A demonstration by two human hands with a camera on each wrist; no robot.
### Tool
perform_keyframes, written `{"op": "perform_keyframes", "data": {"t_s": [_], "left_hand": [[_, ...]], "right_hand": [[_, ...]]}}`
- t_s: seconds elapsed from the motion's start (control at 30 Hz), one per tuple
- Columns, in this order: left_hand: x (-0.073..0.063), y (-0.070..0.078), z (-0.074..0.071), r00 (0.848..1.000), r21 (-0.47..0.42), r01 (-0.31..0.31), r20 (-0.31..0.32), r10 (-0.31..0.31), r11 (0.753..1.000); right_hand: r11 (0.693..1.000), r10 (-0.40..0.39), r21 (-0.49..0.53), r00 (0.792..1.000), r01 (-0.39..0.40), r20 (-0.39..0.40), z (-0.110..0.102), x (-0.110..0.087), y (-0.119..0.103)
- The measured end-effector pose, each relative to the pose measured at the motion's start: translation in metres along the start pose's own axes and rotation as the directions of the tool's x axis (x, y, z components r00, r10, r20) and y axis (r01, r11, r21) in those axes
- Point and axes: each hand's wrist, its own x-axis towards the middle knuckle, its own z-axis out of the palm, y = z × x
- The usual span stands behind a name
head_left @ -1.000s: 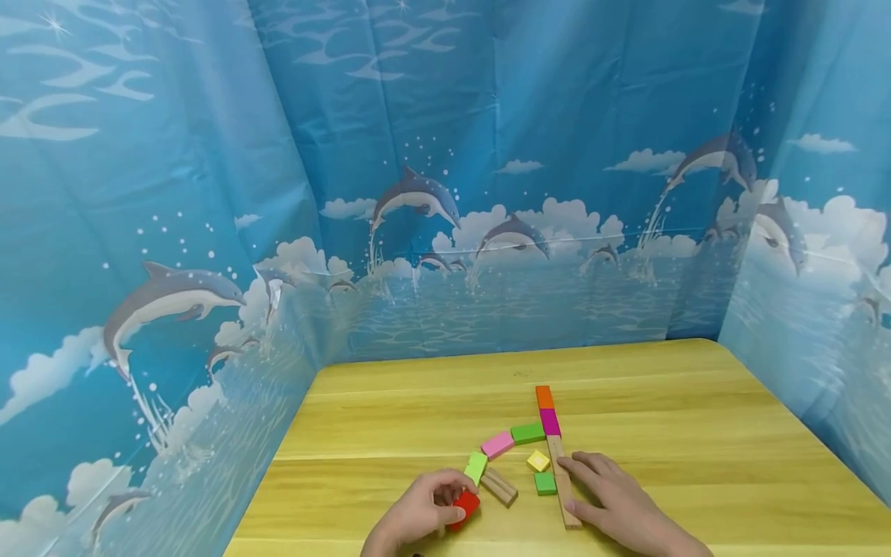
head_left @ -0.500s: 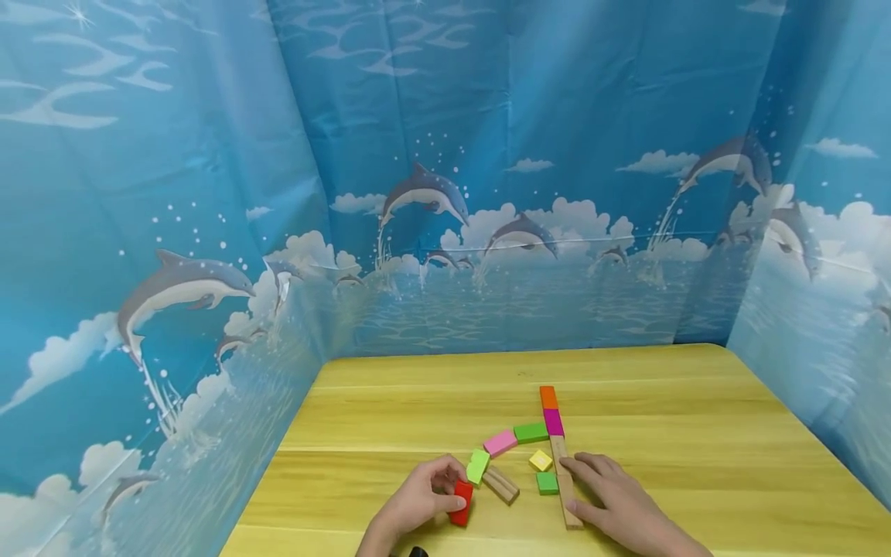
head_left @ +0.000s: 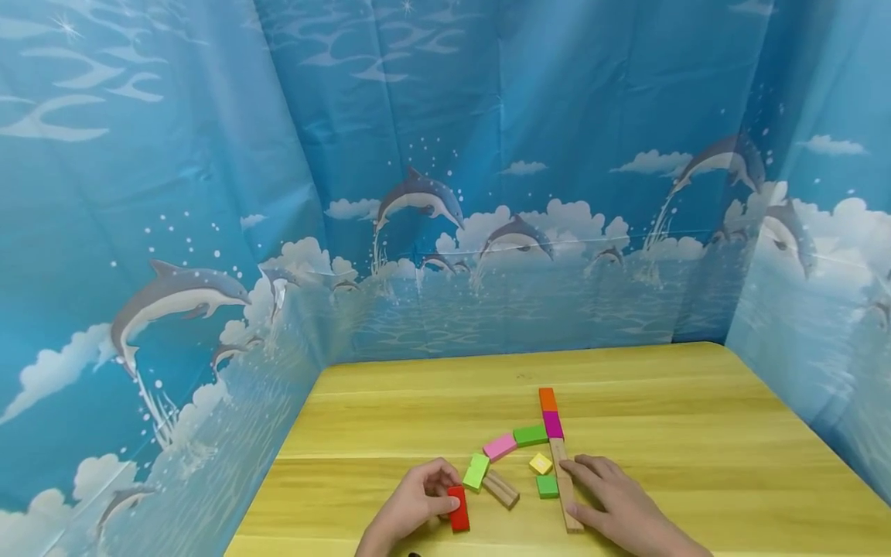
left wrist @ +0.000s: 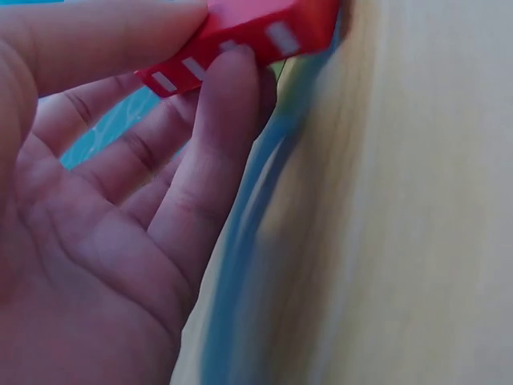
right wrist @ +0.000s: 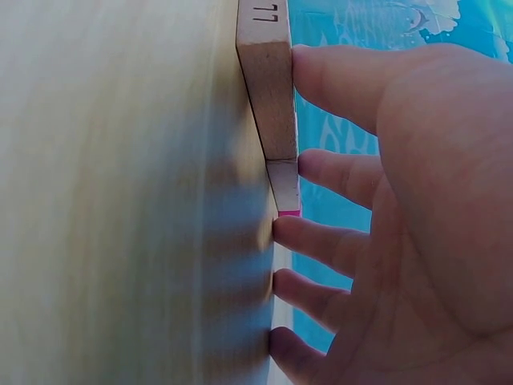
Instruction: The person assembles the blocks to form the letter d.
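Between thumb and finger, my left hand [head_left: 413, 503] pinches a red block [head_left: 459, 509] low over the table or on it. The left wrist view shows white marks along the side of this red block [left wrist: 256, 36]. A light green block [head_left: 476, 472] lies just beyond it, and a pink block [head_left: 500, 446] and a green block [head_left: 530, 435] carry on a curve. My right hand [head_left: 612, 495] rests its fingertips on plain wooden blocks [head_left: 565, 495] in a straight row. In the right wrist view its thumb and index finger touch the wooden block [right wrist: 268, 96], uncurled.
Magenta [head_left: 553, 424] and orange [head_left: 547, 399] blocks extend the row at the far end. Inside the curve lie a yellow block [head_left: 540, 463], a small green block [head_left: 547, 486] and a grooved wooden block [head_left: 501, 489]. A dolphin-print curtain [head_left: 515, 309] hangs behind the yellow table [head_left: 390, 394].
My left hand has turned the red block from slanted to nearly lengthwise and shifted it slightly left, away from the light green block. The right hand stays on the wooden row.
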Motion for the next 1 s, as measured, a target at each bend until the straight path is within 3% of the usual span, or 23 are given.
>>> {"op": "perform_keyframes", "data": {"t_s": [0.3, 0.77, 1.0], "left_hand": [[0.0032, -0.0007, 0.0033, 1.0, -0.013, 0.002, 0.002, -0.002, 1.0], [0.0046, 0.0038, 0.0037, 0.999, 0.165, 0.044, -0.033, -0.039, 0.985], [0.004, 0.0024, 0.0046, 0.997, 0.334, 0.042, -0.073, -0.019, 0.942]], "right_hand": [[1.0, -0.009, -0.008, 0.999, 0.009, -0.034, -0.0037, 0.001, -0.0017], [1.0, 0.015, -0.002, 0.999, -0.015, -0.038, -0.0001, 0.0008, -0.0003], [1.0, -0.01, -0.016, 0.998, 0.009, -0.06, 0.0015, 0.0002, 0.0004]]}}
